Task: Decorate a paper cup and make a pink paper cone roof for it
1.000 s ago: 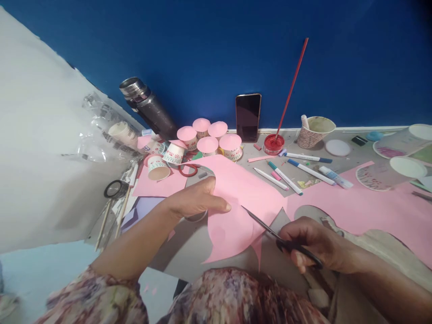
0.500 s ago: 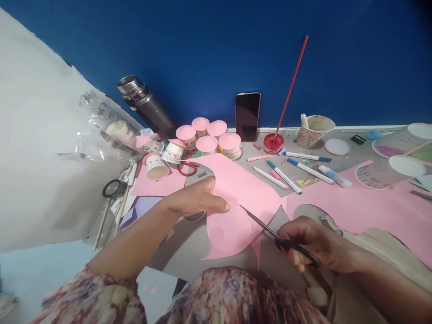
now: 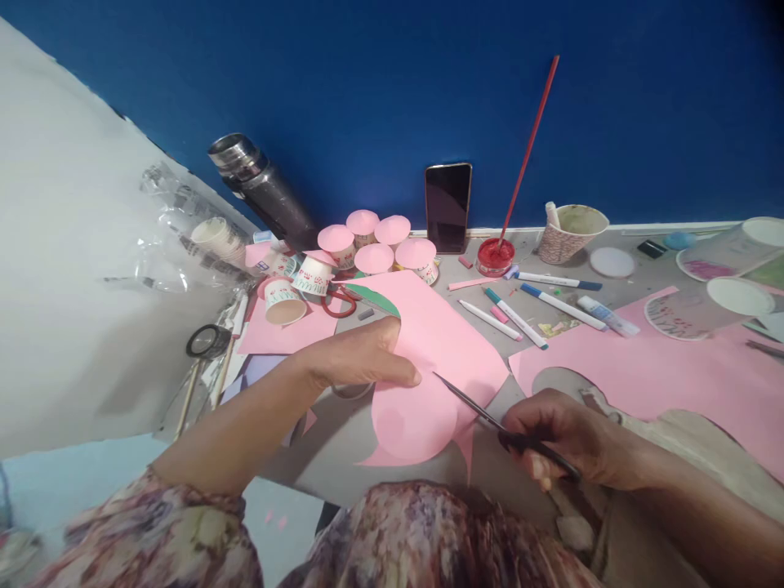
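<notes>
Blue wall (image 3: pixel 367 98) stood beyond your grips: left hand (image 3: pixel 371 355) pinched curve-cut pink paper (image 3: pixel 447 327); right hand (image 3: pixel 572 433) clasped black-handled metal scissors (image 3: pixel 514 441).

Dim, diffuse light, soft shadow low on white wall (image 3: pixel 67 245), stretched edges, darkened upper-right corner

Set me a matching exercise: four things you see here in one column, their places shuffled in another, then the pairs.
Things:
1. Pink sheet
2. Black-handled scissors
3. Phone
4. Red stick

Places:
A. In the right hand
B. Standing in the red tub
C. Held by the left hand
D. Propped against the blue wall

Pairs: 1-C, 2-A, 3-D, 4-B
</notes>
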